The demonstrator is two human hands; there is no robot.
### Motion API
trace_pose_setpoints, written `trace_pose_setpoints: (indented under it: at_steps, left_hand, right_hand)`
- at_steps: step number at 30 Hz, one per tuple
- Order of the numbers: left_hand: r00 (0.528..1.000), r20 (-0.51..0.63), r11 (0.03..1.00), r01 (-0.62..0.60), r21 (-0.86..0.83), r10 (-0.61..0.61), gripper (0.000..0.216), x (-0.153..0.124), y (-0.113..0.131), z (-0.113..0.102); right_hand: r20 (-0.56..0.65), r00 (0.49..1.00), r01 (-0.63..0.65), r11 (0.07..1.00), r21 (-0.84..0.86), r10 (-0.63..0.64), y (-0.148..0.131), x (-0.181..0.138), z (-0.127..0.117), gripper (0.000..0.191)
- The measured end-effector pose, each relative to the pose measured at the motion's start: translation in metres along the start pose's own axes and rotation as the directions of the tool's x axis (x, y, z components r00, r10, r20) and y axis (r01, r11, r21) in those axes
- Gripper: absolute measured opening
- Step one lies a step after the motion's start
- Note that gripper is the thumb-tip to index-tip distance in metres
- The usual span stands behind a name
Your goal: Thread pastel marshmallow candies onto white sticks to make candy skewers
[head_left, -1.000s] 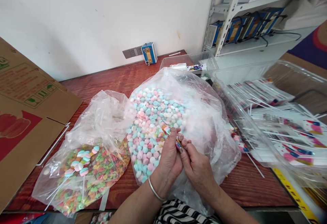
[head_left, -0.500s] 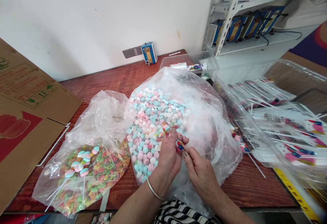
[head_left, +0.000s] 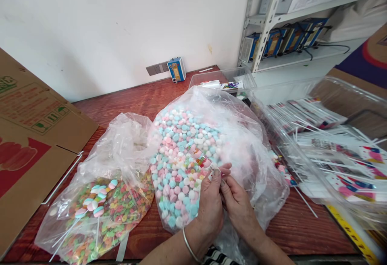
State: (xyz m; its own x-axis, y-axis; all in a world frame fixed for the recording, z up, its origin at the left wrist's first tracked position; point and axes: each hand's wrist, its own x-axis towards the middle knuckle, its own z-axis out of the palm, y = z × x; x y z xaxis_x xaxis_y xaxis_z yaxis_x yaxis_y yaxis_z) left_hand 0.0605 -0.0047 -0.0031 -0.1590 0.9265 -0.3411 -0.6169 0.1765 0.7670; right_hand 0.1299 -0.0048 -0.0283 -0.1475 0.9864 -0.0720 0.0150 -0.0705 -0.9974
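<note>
Wrapped candy [head_left: 201, 158]: located at the fingertips; the clear packet reaches away from the grip and to its left, over the bag of pastel sweets [head_left: 181, 194]. Pink, red and green show on it.
Left hand [head_left: 210, 202]: thumb pressed on the near end of the packet; grip narrow, holding the wrapped candy.
Right hand [head_left: 240, 206]: set against the left, thumb and fingers drawn close at the same end; whether they also clasp the packet cannot be told.
Bangle [head_left: 189, 245]: on the left wrist, nearer the body than the grip.
Bag of pastel sweets: beneath and beyond the grip; clear film, round pieces in pink, blue and white.
Bag of candy rings [head_left: 133, 198]: left of the grip; green, orange and red pieces.
Marshmallow sticks [head_left: 95, 198]: well left of the grip, on the bag of candy rings; white stems point toward the near table edge.
Loose stick [head_left: 308, 204]: right of the grip, white, on the table [head_left: 308, 236].
Large clear bin [head_left: 281, 140]: right of the grip; contains printed packets [head_left: 335, 164] and white sticks.
Small clear bin [head_left: 248, 78]: beyond the grip, behind the pastel bag.
Cardboard box [head_left: 30, 136]: far left of the grip.
Blue-and-white device [head_left: 177, 70]: far beyond the grip, against the wall, beside the outlet [head_left: 157, 68].
Shelf rack [head_left: 266, 31]: beyond the grip and to its right; carries blue units [head_left: 281, 41].
</note>
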Motion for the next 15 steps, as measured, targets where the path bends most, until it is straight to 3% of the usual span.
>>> trace_pose_setpoints:
  at_steps: [7, 11, 15]
  left_hand:
    - [0.999, -0.027, 0.999, 0.033, -0.001, -0.033, 0.028, 0.007, 0.005, -0.008]
    - [1.000, 0.002, 0.998, 0.029, 0.054, -0.029, 0.032, 0.005, 0.007, -0.009]
    - [0.992, 0.114, 0.998, 0.062, 0.005, -0.062, 0.037, 0.002, 0.014, -0.010]
  right_hand:
    - [-0.002, 0.994, -0.103, 0.958, 0.269, 0.108, -0.002, -0.001, 0.005, 0.036]
    - [0.045, 0.966, -0.240, 0.825, 0.511, 0.253, -0.007, 0.003, 0.010, 0.037]
    - [0.123, 0.952, -0.288, 0.689, 0.665, 0.279, -0.012, 0.009, 0.008, 0.034]
